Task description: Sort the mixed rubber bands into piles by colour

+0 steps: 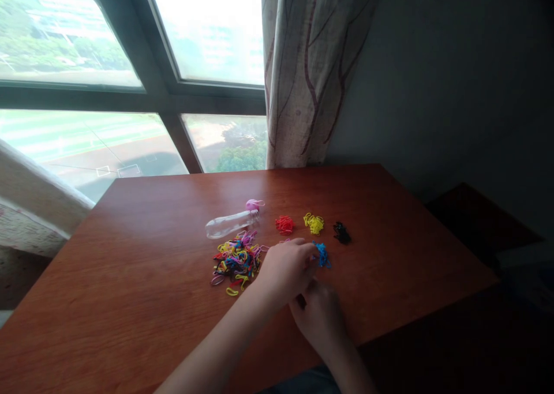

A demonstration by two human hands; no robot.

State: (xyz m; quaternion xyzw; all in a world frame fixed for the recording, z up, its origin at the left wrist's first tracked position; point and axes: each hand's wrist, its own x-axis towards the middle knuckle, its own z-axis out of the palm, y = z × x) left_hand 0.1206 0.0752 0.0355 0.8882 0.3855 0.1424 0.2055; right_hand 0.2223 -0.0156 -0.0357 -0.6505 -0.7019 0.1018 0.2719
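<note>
A mixed heap of small coloured rubber bands (236, 260) lies on the wooden table (130, 278). Beyond it sit separate little piles: red (284, 225), yellow (314, 223), black (341, 232) and blue (321, 254). My left hand (285, 270) rests between the mixed heap and the blue pile, fingers curled, fingertips touching the blue bands. My right hand (320, 316) lies just below it, partly covered by the left, fingers bent with something small and dark between them that I cannot make out.
A clear plastic bottle (229, 223) with a pink cap lies on its side behind the mixed heap. A window and a patterned curtain (311, 71) stand behind the table. A darker low surface (476, 221) sits to the right.
</note>
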